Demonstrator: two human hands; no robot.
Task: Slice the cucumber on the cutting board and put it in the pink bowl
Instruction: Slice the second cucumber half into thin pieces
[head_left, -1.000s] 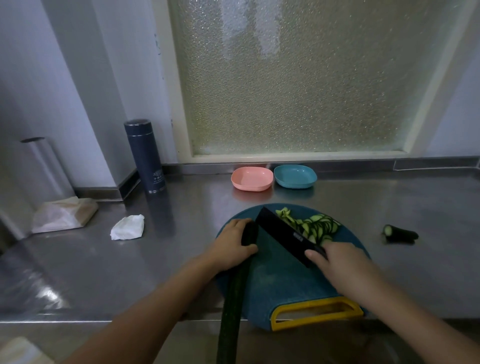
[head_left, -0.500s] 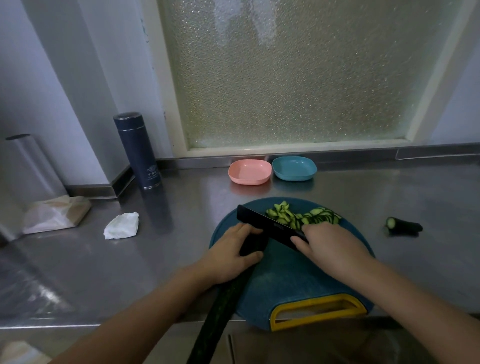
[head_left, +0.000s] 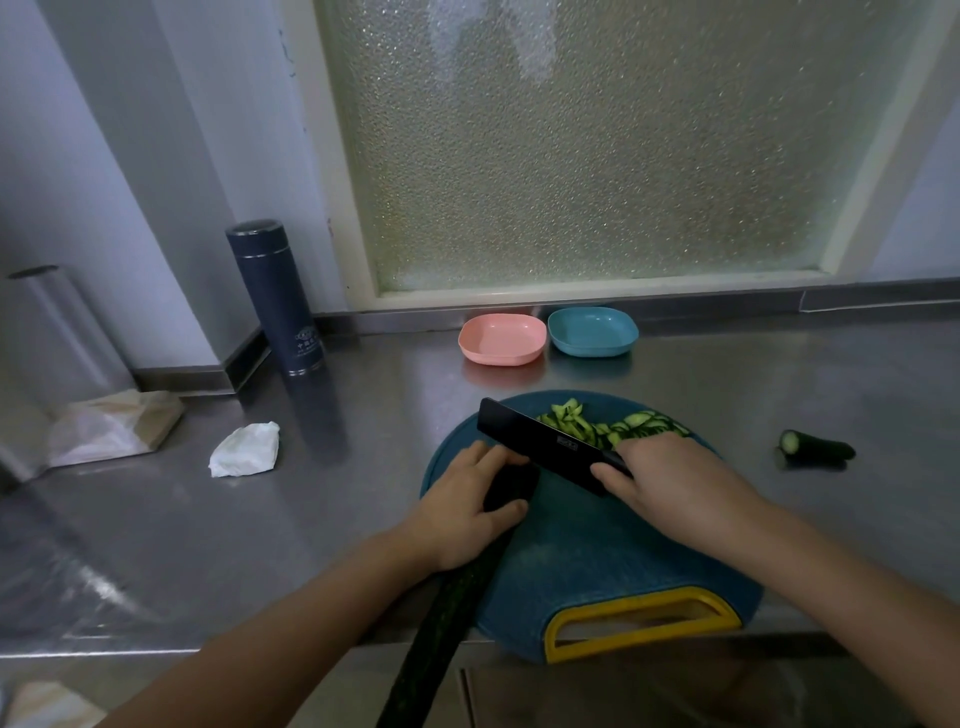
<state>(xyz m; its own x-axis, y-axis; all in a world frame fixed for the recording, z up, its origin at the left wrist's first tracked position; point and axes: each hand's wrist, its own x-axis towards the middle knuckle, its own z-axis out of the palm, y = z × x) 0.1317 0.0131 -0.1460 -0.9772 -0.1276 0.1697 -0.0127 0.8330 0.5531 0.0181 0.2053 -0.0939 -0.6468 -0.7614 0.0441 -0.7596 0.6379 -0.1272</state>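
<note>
— Where does the cucumber (head_left: 452, 613) lie?
— Across the cutting board (head_left: 597, 561) at the desk's (head_left: 260, 545) front edge, with its tail hanging past that edge. The left hand (head_left: 467, 499) curls its fingers over it and holds it down.
— And the right hand (head_left: 670, 478)?
— It grips the knife (head_left: 540, 447), blade just beside the left fingertips. Slices (head_left: 613, 428) are heaped on the board's far side. The pink bowl (head_left: 503, 339) sits near the desk's back edge.

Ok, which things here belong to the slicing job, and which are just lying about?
In the job: cucumber, knife, slices, cutting board, pink bowl, left hand, right hand.
Lying about: blue bowl, flask, tissue, cucumber end, bag, film roll.
</note>
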